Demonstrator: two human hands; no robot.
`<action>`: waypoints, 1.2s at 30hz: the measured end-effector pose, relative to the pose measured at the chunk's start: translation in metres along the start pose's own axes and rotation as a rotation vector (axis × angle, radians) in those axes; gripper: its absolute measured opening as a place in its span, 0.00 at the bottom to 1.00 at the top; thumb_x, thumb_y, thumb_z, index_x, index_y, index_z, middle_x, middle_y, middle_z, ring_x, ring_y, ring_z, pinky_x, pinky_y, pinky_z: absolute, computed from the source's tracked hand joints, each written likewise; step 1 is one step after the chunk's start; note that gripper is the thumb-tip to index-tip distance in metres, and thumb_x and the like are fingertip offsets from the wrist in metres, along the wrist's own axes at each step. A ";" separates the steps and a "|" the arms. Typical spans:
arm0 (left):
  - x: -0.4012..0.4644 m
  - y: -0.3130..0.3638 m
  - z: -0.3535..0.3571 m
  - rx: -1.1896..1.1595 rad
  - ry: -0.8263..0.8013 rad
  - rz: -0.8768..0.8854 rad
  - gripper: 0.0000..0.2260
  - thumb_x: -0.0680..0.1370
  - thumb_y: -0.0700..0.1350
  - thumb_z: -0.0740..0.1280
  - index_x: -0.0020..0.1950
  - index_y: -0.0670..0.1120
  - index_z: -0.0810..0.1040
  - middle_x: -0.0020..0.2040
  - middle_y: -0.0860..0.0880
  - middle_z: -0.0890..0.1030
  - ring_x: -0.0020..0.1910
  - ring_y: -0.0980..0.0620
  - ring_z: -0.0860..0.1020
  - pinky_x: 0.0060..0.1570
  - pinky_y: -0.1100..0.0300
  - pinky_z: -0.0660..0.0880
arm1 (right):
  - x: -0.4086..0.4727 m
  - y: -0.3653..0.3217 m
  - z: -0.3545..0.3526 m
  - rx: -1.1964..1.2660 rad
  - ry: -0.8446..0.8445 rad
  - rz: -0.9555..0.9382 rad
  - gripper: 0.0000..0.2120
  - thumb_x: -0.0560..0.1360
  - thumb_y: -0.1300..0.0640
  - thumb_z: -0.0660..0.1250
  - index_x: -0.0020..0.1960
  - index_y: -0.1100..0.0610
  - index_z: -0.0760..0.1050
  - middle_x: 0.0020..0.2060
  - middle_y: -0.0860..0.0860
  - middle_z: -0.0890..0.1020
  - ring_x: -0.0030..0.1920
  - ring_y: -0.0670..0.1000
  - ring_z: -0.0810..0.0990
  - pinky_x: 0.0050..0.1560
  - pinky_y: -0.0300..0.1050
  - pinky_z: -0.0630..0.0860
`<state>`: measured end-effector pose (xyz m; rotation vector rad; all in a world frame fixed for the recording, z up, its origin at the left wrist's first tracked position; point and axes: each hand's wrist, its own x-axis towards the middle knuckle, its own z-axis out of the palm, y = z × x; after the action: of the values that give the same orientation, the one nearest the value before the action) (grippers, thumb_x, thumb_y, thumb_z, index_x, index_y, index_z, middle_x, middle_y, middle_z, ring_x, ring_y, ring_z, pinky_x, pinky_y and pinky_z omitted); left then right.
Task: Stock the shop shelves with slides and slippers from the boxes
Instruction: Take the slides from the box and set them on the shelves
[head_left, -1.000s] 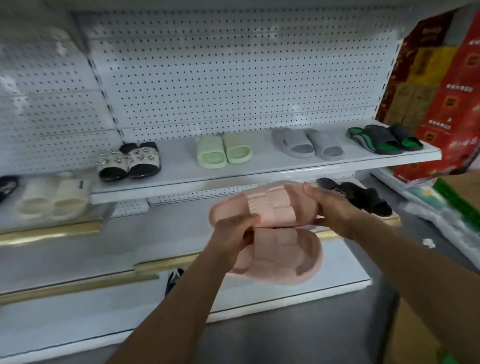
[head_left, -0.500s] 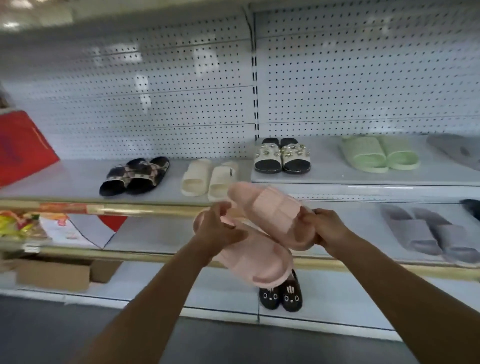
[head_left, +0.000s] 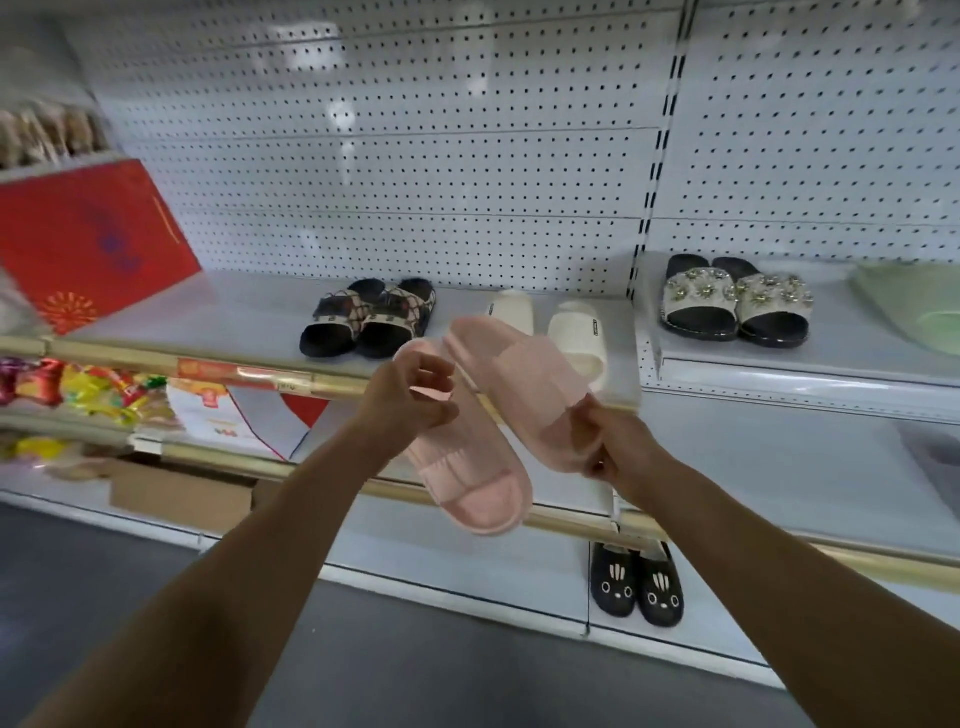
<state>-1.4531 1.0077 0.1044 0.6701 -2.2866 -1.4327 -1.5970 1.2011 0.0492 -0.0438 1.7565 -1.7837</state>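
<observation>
The left hand (head_left: 410, 400) pinches the lower pink slide (head_left: 467, 467) by its heel end; the right hand (head_left: 610, 447) grips the upper pink slide (head_left: 524, 379), held just before the cream slides (head_left: 561, 332); best to square both soles and set them side by side on bare shelf (head_left: 249, 312) left of the hands, toes outward.

This is a shop aisle. White metal shelving (head_left: 519, 312) with a pegboard back (head_left: 415, 156) runs along the wall, its edges trimmed with gold price rails (head_left: 332, 384). Pairs of slides sit spaced out for display: checked (head_left: 374, 317), cream (head_left: 576, 338), jewelled (head_left: 737, 301), and black slippers (head_left: 636, 584) on the bottom shelf. Packaged snacks (head_left: 78, 389) and a red box (head_left: 88, 244) fill the bay at left.
</observation>
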 end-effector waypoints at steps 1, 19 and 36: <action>0.008 -0.004 -0.008 0.007 0.008 0.013 0.15 0.70 0.31 0.75 0.53 0.43 0.79 0.49 0.45 0.82 0.35 0.58 0.78 0.35 0.68 0.77 | 0.006 -0.002 0.012 0.002 -0.021 -0.003 0.14 0.78 0.47 0.64 0.54 0.57 0.77 0.44 0.53 0.81 0.40 0.54 0.76 0.35 0.44 0.72; 0.183 -0.053 -0.183 0.062 0.118 0.106 0.09 0.71 0.33 0.74 0.49 0.42 0.81 0.50 0.44 0.83 0.38 0.55 0.79 0.37 0.70 0.75 | 0.141 -0.053 0.225 0.092 -0.168 0.021 0.09 0.80 0.54 0.62 0.50 0.59 0.76 0.49 0.57 0.79 0.49 0.56 0.76 0.44 0.49 0.72; 0.344 -0.157 -0.375 0.153 -0.247 0.160 0.10 0.72 0.35 0.74 0.52 0.42 0.82 0.50 0.46 0.84 0.47 0.51 0.81 0.48 0.55 0.77 | 0.196 -0.047 0.421 0.139 0.113 0.014 0.19 0.68 0.54 0.73 0.56 0.59 0.78 0.48 0.57 0.80 0.41 0.55 0.76 0.24 0.39 0.69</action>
<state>-1.5057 0.4785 0.1374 0.3566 -2.5936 -1.3402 -1.5879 0.7351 0.0612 0.1289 1.6997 -1.9266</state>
